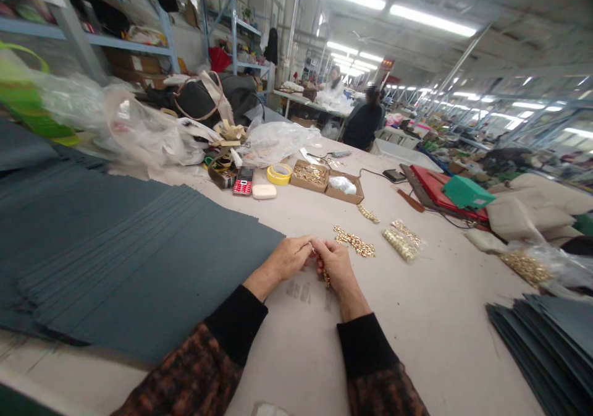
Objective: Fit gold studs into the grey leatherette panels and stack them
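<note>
My left hand (293,257) and my right hand (334,265) meet at the fingertips above the pale table, both closed in a pinch. Between them they grip a short gold chain (327,279), whose lower part dangles below my right fingers. The pinched part is mostly covered by the fingers. Just beyond my right hand lies a loose heap of gold chain (356,241). A shorter gold chain piece (368,213) rests farther back. To the right of the heap are clear packets of gold metal parts (401,243).
Dark grey-green sheets (139,255) spread at left; another stack (546,348) stands at right. Behind are a red phone (243,181), yellow tape (279,174), an open cardboard box (309,185) of gold pieces and plastic bags (278,141). A green box (467,192) sits back right. People work farther off.
</note>
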A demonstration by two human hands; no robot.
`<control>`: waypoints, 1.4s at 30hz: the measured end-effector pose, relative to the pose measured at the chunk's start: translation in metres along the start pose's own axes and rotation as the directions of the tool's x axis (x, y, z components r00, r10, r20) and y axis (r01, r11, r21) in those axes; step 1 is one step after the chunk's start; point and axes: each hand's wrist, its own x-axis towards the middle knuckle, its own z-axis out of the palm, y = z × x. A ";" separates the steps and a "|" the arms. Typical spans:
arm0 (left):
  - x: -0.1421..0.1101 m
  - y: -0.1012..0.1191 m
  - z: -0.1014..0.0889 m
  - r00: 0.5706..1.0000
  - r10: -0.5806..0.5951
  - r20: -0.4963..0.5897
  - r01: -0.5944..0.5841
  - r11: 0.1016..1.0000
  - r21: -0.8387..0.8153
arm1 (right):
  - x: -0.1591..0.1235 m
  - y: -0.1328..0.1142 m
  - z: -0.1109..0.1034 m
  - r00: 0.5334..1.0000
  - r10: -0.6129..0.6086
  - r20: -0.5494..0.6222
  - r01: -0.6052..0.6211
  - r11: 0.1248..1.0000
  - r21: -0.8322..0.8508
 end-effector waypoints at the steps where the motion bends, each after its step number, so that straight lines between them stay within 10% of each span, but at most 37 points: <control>1: 0.000 -0.001 0.000 1.000 -0.004 0.014 0.004 1.000 -0.010 | 0.000 0.000 0.000 1.000 0.000 0.001 0.000 1.000 0.006; 12: 0.005 -0.002 -0.002 0.985 -0.160 0.058 0.167 0.976 -0.143 | 0.000 0.000 -0.008 0.990 0.089 0.110 -0.102 0.988 0.116; 42: 0.000 0.006 -0.006 0.987 -0.153 0.040 0.150 0.986 0.070 | -0.001 -0.005 -0.015 0.969 0.134 0.206 -0.175 0.965 0.197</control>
